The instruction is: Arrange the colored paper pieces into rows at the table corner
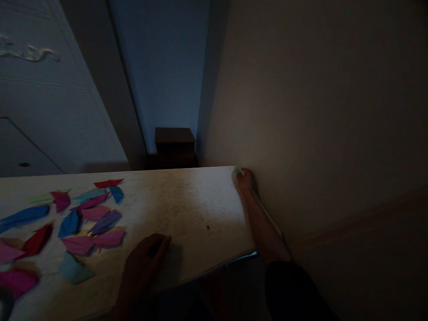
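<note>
My right hand point(245, 179) reaches to the far right corner of the white tabletop point(187, 200), beside the wall. Its fingers are closed on a small pale green and white thing point(237, 171); blur and dim light hide its kind. Over the near part of the table is my left hand point(145, 258), fingers curled and tips brought together; whether anything is between them cannot be made out. To its left lie several folded coloured paper pieces, among them a pink one point(93, 240), a purple one point(106, 221) and a light blue one point(75, 269).
A brown wall point(301, 111) borders the table on the right. Behind it stand a dark brown box point(174, 138) and a white panelled cabinet point(50, 120). A tiny dark speck point(207, 227) lies on the stained tabletop. The lighting is dim.
</note>
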### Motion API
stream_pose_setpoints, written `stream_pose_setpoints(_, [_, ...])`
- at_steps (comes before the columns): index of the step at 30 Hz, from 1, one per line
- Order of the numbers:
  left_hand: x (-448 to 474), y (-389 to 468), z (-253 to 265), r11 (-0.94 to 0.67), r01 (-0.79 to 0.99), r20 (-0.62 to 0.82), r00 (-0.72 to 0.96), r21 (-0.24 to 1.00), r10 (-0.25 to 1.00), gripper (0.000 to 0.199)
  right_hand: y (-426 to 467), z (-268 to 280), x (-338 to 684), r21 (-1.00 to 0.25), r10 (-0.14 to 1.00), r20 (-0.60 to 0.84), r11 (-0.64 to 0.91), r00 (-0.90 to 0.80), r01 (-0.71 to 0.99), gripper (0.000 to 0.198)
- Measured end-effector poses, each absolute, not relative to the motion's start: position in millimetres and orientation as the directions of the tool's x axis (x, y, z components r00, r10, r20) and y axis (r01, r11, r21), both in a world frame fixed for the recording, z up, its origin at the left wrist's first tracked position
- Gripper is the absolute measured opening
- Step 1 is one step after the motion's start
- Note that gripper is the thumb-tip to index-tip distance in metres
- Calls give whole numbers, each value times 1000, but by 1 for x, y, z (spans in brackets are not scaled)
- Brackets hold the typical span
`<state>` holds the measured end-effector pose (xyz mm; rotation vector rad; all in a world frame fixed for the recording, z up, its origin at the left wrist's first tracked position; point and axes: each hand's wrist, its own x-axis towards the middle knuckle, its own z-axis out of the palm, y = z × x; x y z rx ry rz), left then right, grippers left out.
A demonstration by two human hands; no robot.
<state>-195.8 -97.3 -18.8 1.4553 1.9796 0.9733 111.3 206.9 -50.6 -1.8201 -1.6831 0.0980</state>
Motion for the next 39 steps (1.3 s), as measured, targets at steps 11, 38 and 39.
stream_pose_setpoints(11, [-154, -57, -25, 6, 679, 134, -155, 734, 979, 37, 184, -40, 89, -377, 976, 184, -37, 114, 926, 32])
stream_pose_setpoints(38, [-154, -65, -39, -189, 792, 262, 39, 580, 964, 27, 164, -27, 62, -268, 978, 206, 40, 17, 963, 45])
stream_pose_setpoints(39, [-154, -66, -38, -184, 793, 260, 34, 580, 965, 27, 163, -26, 61, -270, 978, 209, 66, -9, 961, 44])
